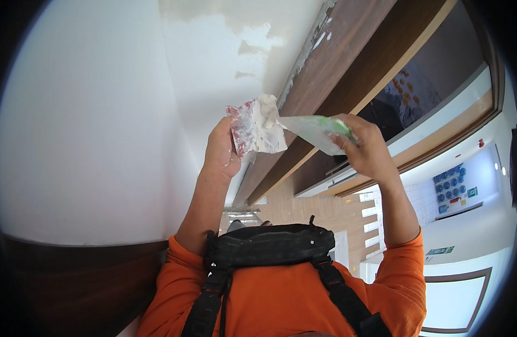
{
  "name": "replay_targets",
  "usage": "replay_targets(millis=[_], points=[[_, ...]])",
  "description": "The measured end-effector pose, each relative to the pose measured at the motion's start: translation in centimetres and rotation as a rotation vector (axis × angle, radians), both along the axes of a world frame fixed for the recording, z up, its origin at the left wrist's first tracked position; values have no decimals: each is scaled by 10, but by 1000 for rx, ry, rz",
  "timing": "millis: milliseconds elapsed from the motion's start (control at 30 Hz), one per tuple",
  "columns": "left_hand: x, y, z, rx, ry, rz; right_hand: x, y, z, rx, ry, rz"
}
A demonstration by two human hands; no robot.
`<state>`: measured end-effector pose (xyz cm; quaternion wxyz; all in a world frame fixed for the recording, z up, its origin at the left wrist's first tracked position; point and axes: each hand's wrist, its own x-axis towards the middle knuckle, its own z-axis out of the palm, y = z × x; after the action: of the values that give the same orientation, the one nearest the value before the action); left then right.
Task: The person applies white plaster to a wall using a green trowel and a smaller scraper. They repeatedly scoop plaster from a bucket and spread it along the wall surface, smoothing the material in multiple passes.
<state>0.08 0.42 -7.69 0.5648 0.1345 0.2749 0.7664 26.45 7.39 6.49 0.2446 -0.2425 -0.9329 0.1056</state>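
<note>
My left hand point(220, 150) is closed on a flat red putty-smeared board point(241, 132), held up in front of my chest. A thick mound of off-white putty point(267, 118) lies over the board's right part. In my right hand point(371, 149) is a putty knife point(312, 133) with a wide, pale blade and green near the grip. The blade points left, and its tip meets the right edge of the putty. Motion blurs the knife a little, and my fingers cover most of its handle.
Ahead, the white wall point(208, 67) shows damp-looking patches of filler point(255, 48). A brown wooden frame point(340, 50) with putty smears along its edge runs diagonally at the right. Lower right are a wood-toned floor point(303, 210) and a far room with blue water jugs point(449, 182).
</note>
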Motion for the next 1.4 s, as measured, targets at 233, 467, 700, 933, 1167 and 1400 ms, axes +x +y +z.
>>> replay_targets(millis=[233, 467, 700, 933, 1167, 1400], points=[[17, -5, 14, 40, 53, 150, -26, -15, -38, 285, -100, 51], [12, 5, -4, 84, 20, 295, -32, 32, -59, -1104, 268, -41], [3, -17, 16, 145, -9, 219, -68, 1, 61, -722, 783, 247], [-2, -44, 56, 167, -22, 253, -182, -29, 225, 1230, 577, 109], [-6, -44, 54, 138, 38, 224, -261, 15, 254, 1490, 481, -66], [-5, -40, 52, 149, -17, 243, -273, -1, 225, 1363, 114, -100]])
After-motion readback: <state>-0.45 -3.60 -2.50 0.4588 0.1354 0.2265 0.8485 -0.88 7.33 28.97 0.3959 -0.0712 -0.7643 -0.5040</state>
